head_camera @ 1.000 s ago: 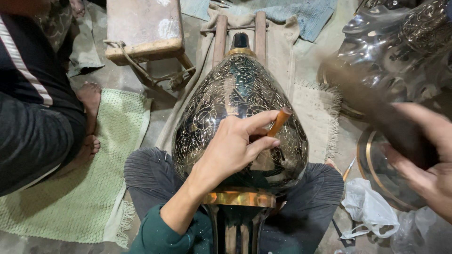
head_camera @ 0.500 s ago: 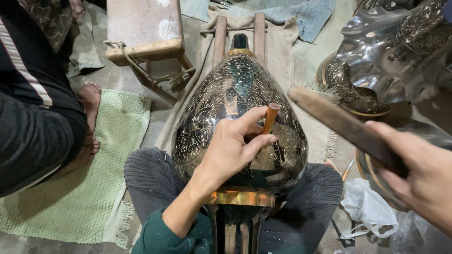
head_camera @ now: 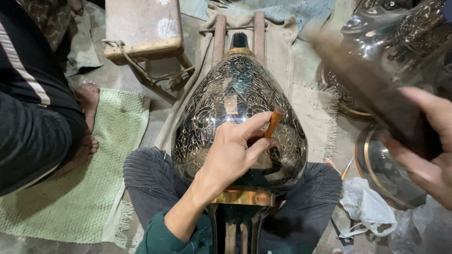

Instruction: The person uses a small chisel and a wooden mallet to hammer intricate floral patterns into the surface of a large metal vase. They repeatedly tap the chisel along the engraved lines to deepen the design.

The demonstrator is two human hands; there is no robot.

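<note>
- A large dark engraved pear-shaped metal vase (head_camera: pixel 238 117) lay across the person's lap, resting on cloth-covered wooden rails (head_camera: pixel 219 33).
- The left hand (head_camera: pixel 233 153) pressed on it, fingers closed around a thin orange chisel (head_camera: pixel 274 122).
- The right hand (head_camera: pixel 426 150) gripped a blurred, probably wooden, mallet (head_camera: pixel 362 80).
- A green woven mat (head_camera: pixel 89 188) covered the concrete floor (head_camera: pixel 122 80).

left hand (head_camera: pixel 230 153): fingers curled, pinching | right hand (head_camera: pixel 431 150): raised, fist closed

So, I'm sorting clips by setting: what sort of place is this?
Probably a floor-level metal-engraving workshop: a large engraved dark metal vase across the person's lap, a thin orange-handled chisel in the left hand, more engraved vessels nearby.
</note>
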